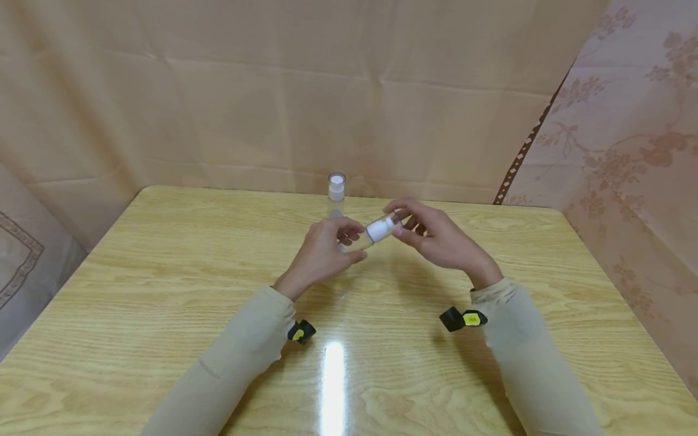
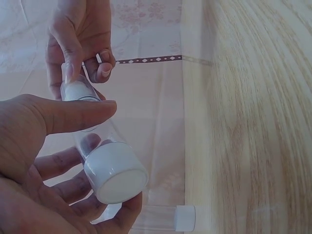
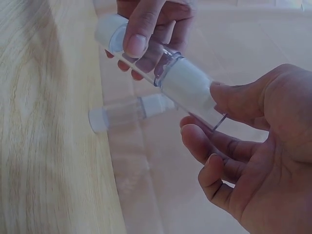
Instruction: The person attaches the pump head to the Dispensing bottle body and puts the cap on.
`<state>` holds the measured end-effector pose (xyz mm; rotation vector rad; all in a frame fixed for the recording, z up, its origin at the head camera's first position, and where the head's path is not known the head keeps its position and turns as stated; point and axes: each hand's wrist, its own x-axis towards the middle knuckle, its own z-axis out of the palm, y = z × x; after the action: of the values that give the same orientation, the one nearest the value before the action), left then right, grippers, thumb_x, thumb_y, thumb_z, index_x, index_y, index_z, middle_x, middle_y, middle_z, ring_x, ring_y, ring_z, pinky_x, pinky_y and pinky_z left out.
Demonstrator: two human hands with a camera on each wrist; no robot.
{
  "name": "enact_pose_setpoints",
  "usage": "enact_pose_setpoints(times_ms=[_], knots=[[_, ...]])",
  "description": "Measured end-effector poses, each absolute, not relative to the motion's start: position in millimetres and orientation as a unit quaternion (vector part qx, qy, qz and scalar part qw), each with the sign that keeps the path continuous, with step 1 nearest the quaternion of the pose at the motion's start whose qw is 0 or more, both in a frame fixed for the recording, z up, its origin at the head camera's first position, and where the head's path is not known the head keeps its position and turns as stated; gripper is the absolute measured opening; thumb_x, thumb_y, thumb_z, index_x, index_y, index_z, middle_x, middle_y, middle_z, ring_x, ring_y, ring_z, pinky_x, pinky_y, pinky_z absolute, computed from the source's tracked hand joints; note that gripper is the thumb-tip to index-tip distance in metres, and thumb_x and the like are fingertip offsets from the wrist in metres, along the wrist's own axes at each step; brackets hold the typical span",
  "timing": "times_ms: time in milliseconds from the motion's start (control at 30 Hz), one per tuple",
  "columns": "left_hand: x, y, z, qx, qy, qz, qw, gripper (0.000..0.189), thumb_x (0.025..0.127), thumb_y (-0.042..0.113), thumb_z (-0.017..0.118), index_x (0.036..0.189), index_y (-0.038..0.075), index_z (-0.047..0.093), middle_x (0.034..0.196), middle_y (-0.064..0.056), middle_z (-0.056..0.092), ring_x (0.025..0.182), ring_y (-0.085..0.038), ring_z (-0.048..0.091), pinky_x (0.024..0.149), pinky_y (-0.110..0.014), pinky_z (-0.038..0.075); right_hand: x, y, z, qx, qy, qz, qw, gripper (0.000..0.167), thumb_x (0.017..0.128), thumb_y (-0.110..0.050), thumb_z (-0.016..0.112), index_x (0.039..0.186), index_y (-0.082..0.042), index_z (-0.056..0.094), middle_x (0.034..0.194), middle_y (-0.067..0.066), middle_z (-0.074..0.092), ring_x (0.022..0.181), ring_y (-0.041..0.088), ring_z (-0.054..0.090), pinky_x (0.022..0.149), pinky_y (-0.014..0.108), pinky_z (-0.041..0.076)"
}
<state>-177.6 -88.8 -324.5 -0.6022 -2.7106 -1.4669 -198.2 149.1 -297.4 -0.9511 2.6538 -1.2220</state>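
Above the table, both hands hold a clear pump bottle [image 1: 380,229] with a white base and a white top under a clear cap. It is tilted, its cap end up to the right. My left hand [image 1: 326,248] grips the lower body; in the left wrist view the thumb lies across it and the white base [image 2: 117,175] faces the camera. With thumb and fingers, my right hand [image 1: 444,239] pinches the clear cap [image 3: 192,87]. A second, similar bottle [image 1: 336,197] stands upright on the table just behind the left hand, its lower part partly hidden by it.
The wood-grain table [image 1: 163,290] ends at a beige curtain [image 1: 327,109] just beyond the standing bottle. A flowered pink cloth [image 1: 632,181] hangs along the right side. Black wrist devices [image 1: 452,318] sit at both sleeves. A bright light reflection lies on the near tabletop.
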Motion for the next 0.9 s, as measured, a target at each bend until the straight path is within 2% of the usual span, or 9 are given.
enact_pose_setpoints(times_ms=[267, 567, 900], knots=[[-176.4, -87.7, -323.4, -0.192, -0.868, -0.458, 0.004, 0.037, 0.084, 0.010, 0.084, 0.117, -0.001, 0.071, 0.109, -0.016, 0.071, 0.100, -0.033, 0.069, 0.087, -0.038, 0.057, -197.9, 147.7, -299.5, -0.315, 0.862, -0.395, 0.032, 0.028, 0.102, -0.010, 0.062, 0.130, -0.010, 0.059, 0.110, 0.008, 0.066, 0.089, 0.022, 0.060, 0.073, 0.040, 0.050], [-175.9, -87.3, -323.0, -0.193, -0.867, -0.459, 0.008, 0.038, 0.084, 0.009, 0.084, 0.117, -0.003, 0.071, 0.110, -0.017, 0.072, 0.100, -0.034, 0.069, 0.087, -0.040, 0.057, -198.3, 146.6, -297.1, -0.313, 0.862, -0.398, 0.024, 0.028, 0.099, -0.007, 0.065, 0.128, -0.007, 0.064, 0.109, 0.007, 0.069, 0.090, 0.021, 0.063, 0.075, 0.041, 0.052], [-175.1, -87.0, -322.6, -0.207, -0.869, -0.448, 0.021, 0.037, 0.082, 0.010, 0.086, 0.116, -0.001, 0.073, 0.108, -0.014, 0.073, 0.097, -0.030, 0.070, 0.087, -0.042, 0.058, -197.9, 147.5, -296.0, -0.301, 0.864, -0.403, 0.027, 0.030, 0.100, -0.008, 0.065, 0.129, -0.007, 0.067, 0.106, 0.007, 0.071, 0.087, 0.022, 0.062, 0.073, 0.041, 0.052]])
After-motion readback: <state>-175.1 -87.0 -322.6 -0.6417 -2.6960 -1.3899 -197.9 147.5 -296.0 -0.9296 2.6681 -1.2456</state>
